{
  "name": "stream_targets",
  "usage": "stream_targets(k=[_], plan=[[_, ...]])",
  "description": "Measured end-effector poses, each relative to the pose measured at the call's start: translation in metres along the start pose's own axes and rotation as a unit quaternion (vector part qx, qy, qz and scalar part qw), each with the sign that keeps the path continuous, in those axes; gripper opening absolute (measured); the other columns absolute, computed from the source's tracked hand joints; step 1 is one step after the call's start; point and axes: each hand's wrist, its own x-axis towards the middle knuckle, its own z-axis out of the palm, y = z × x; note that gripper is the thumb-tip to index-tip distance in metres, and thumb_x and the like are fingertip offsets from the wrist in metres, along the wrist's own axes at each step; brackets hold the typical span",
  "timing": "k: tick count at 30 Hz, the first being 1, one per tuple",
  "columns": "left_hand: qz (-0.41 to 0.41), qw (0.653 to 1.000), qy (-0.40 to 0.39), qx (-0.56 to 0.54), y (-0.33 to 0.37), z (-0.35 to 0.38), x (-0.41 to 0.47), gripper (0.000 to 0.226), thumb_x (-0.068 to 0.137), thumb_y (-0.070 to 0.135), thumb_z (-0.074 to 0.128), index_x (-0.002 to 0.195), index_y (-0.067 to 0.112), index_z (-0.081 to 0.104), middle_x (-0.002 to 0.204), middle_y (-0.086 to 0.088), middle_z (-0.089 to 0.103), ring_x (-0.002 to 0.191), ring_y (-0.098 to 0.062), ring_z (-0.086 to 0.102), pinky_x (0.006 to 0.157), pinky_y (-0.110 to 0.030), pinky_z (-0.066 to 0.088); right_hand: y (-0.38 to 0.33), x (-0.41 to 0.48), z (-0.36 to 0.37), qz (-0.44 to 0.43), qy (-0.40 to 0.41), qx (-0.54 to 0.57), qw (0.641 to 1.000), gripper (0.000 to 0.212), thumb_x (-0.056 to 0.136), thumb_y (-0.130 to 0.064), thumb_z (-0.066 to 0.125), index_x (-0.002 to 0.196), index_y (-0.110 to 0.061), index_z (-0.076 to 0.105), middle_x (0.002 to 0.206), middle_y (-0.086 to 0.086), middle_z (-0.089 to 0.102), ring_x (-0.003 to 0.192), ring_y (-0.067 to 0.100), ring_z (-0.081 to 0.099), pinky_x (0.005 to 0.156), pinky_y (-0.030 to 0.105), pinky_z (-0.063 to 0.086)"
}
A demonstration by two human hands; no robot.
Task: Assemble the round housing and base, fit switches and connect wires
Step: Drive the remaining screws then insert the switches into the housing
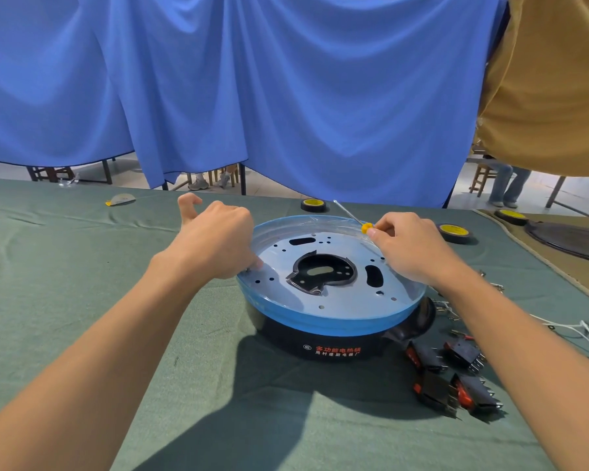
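A green-clothed table (82, 249) carries the black round housing (320, 338) at centre, capped by a blue-filmed metal base plate (337, 300). The left hand (218, 239) rests on the plate's left rim with its fingers curled down and thumb raised; I cannot tell whether it holds anything. The right hand (412, 246) pinches a yellow-handled screwdriver (352, 215) at the far right rim. Four black switches (456, 379) lie near right of the housing.

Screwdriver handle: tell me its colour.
The screwdriver handle is yellow, clearest in the head view.
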Motion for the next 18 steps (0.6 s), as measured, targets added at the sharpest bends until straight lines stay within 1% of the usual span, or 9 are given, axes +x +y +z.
stream_targets(k=[2, 4, 7, 8, 10, 11, 13, 16, 18], plan=[[-0.003, 1.000, 0.007, -0.002, 0.0010, 0.0012, -0.0007, 0.051, 0.079, 0.051, 0.075, 0.054, 0.015, 0.048, 0.063, 0.006, 0.045, 0.087, -0.020, 0.049, 0.079, -0.039, 0.008, -0.0010, -0.0008, -0.0006, -0.001, -0.003, 0.000, 1.000, 0.024, 0.099, -0.031, 0.050, 0.099, -0.012, 0.065, 0.095, 0.004, 0.065, 0.094, 0.023, 0.056, 0.076, 0.035, 0.043], [-0.006, 1.000, -0.006, 0.001, 0.0022, 0.0004, -0.0001, 0.045, 0.080, 0.047, 0.076, 0.056, 0.014, 0.054, 0.064, 0.007, 0.049, 0.086, -0.019, 0.049, 0.076, -0.038, 0.006, -0.0014, -0.0014, -0.0012, 0.000, -0.006, -0.001, 1.000, 0.024, 0.099, -0.031, 0.049, 0.098, -0.011, 0.064, 0.094, 0.004, 0.065, 0.092, 0.023, 0.056, 0.075, 0.036, 0.044], [-0.009, 0.999, -0.037, -0.025, 0.0026, -0.0044, 0.0002, 0.011, 0.083, 0.024, 0.074, 0.072, 0.022, 0.073, 0.072, 0.009, 0.060, 0.081, -0.011, 0.047, 0.081, -0.039, 0.010, -0.0017, -0.0017, -0.0013, 0.000, -0.006, -0.001, 1.000, 0.024, 0.099, -0.031, 0.050, 0.098, -0.011, 0.064, 0.092, 0.004, 0.065, 0.089, 0.022, 0.057, 0.073, 0.036, 0.044], [-0.012, 0.998, -0.054, -0.038, 0.0017, -0.0038, 0.0014, 0.012, 0.084, 0.021, 0.072, 0.075, 0.028, 0.075, 0.072, 0.012, 0.059, 0.077, -0.005, 0.043, 0.082, -0.039, 0.012, -0.0018, -0.0018, -0.0013, 0.000, -0.006, -0.001, 1.000, 0.024, 0.099, -0.031, 0.050, 0.098, -0.012, 0.064, 0.092, 0.004, 0.065, 0.088, 0.022, 0.057, 0.072, 0.035, 0.044], [-0.008, 0.995, -0.074, -0.066, 0.0000, -0.0033, 0.0023, 0.011, 0.084, 0.026, 0.074, 0.078, 0.035, 0.074, 0.071, 0.016, 0.055, 0.073, 0.002, 0.037, 0.084, -0.039, 0.015, -0.0022, -0.0018, -0.0012, 0.000, -0.006, -0.001, 1.000, 0.024, 0.099, -0.031, 0.050, 0.098, -0.012, 0.064, 0.093, 0.004, 0.065, 0.087, 0.022, 0.058, 0.073, 0.036, 0.045], [-0.004, 0.995, -0.071, -0.073, 0.0005, -0.0047, 0.0017, 0.005, 0.082, 0.032, 0.076, 0.079, 0.034, 0.073, 0.069, 0.016, 0.055, 0.073, 0.002, 0.038, 0.084, -0.039, 0.015, -0.0025, -0.0017, -0.0013, 0.000, -0.007, -0.001, 1.000, 0.025, 0.099, -0.031, 0.050, 0.099, -0.011, 0.064, 0.093, 0.005, 0.065, 0.088, 0.022, 0.058, 0.073, 0.037, 0.046], [-0.008, 0.996, -0.062, -0.058, 0.0012, -0.0041, 0.0018, 0.013, 0.079, 0.039, 0.079, 0.079, 0.027, 0.073, 0.067, 0.013, 0.057, 0.075, -0.004, 0.044, 0.086, -0.041, 0.015, -0.0029, -0.0018, -0.0015, 0.001, -0.008, -0.002, 1.000, 0.025, 0.099, -0.031, 0.050, 0.099, -0.011, 0.064, 0.094, 0.005, 0.066, 0.088, 0.023, 0.059, 0.076, 0.039, 0.049], [-0.006, 0.999, -0.041, -0.019, 0.0024, -0.0016, 0.0022, 0.009, 0.082, 0.028, 0.077, 0.076, 0.023, 0.072, 0.073, 0.011, 0.064, 0.086, -0.012, 0.050, 0.089, -0.043, 0.012, -0.0038, -0.0027, -0.0021, 0.000, -0.009, -0.006, 1.000, 0.025, 0.099, -0.032, 0.050, 0.099, -0.011, 0.064, 0.094, 0.005, 0.066, 0.090, 0.023, 0.058, 0.079, 0.041, 0.050], [-0.006, 0.998, -0.057, -0.030, 0.0031, -0.0019, 0.0017, 0.010, 0.083, 0.019, 0.074, 0.076, 0.027, 0.074, 0.072, 0.013, 0.061, 0.080, -0.004, 0.045, 0.086, -0.042, 0.012, -0.0042, -0.0030, -0.0024, 0.000, -0.010, -0.005, 1.000, 0.026, 0.099, -0.033, 0.051, 0.099, -0.011, 0.065, 0.094, 0.005, 0.066, 0.091, 0.023, 0.058, 0.082, 0.043, 0.050]])
